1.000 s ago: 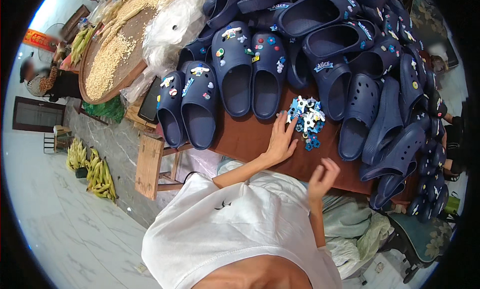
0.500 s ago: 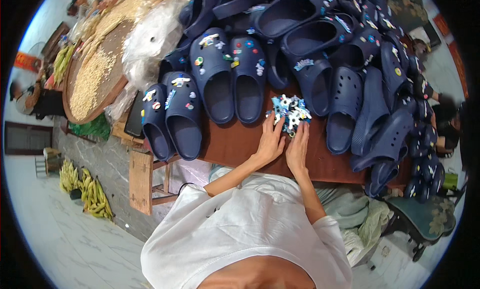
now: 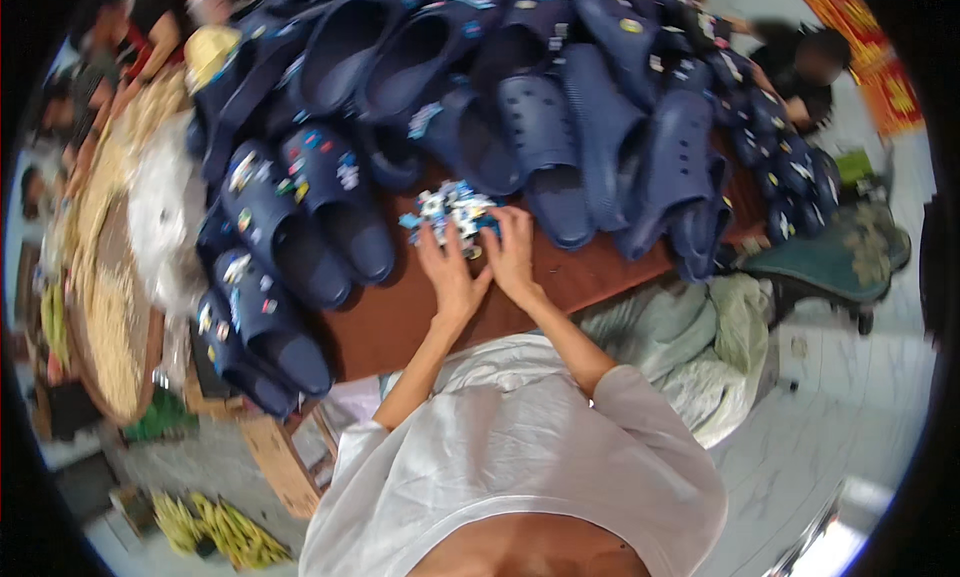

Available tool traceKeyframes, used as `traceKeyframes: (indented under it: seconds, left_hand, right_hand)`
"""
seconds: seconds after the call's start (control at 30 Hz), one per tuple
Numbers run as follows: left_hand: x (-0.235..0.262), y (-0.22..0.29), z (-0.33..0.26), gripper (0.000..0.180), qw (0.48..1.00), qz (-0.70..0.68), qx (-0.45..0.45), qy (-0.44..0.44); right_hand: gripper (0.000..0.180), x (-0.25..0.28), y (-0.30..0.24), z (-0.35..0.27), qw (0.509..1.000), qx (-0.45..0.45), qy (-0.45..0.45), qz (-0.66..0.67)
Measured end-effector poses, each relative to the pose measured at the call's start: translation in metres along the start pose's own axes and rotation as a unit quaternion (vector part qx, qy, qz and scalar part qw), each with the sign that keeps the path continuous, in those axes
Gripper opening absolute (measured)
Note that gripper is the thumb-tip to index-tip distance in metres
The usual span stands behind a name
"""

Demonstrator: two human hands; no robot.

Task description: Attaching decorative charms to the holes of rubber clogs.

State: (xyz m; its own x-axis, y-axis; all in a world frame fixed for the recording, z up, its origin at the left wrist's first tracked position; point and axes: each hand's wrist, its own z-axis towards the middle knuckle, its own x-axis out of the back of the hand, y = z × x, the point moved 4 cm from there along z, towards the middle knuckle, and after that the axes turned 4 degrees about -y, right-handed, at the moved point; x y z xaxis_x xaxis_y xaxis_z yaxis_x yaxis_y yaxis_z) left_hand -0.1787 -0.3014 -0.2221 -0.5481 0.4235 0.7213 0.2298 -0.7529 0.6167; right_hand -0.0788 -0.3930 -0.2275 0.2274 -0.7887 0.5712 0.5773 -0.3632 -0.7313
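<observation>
A small heap of blue, white and black shoe charms (image 3: 458,203) lies on the brown tabletop (image 3: 390,327) in front of me. My left hand (image 3: 452,280) rests at its near left side, fingers stretched out and touching the charms. My right hand (image 3: 513,255) cups the near right side, its fingers also extended and apart. Both thumbs point inward, close to each other. Just left of the heap lies a navy clog (image 3: 335,202) with colourful charms on it. To the right is a navy clog (image 3: 540,117) with bare holes.
Many more navy clogs (image 3: 345,37) pile up along the far side. A round tray (image 3: 110,287) of pale kernels and a clear plastic bag (image 3: 165,217) stand left. Bananas (image 3: 235,532) lie on the floor. A green-seated chair (image 3: 850,252) is at right; other people sit farther off.
My view has swung and tilted, so the table and clogs appear shifted left and slanted. Both hands stay at the heap of charms, with the wrists turned a little.
</observation>
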Motion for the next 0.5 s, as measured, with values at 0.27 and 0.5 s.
traceKeyframes:
  seconds: [0.27,0.5]
  left_hand:
    - [-0.008,0.028,0.008,0.123,0.998,0.040,0.020,-0.034]
    - [-0.019,0.021,0.009,0.091,0.998,0.054,0.017,-0.024]
  right_hand:
    - [0.027,0.068,-0.030,-0.014,0.997,-0.019,0.011,0.080]
    - [0.009,0.188,0.004,-0.042,0.950,-0.033,0.308,0.028]
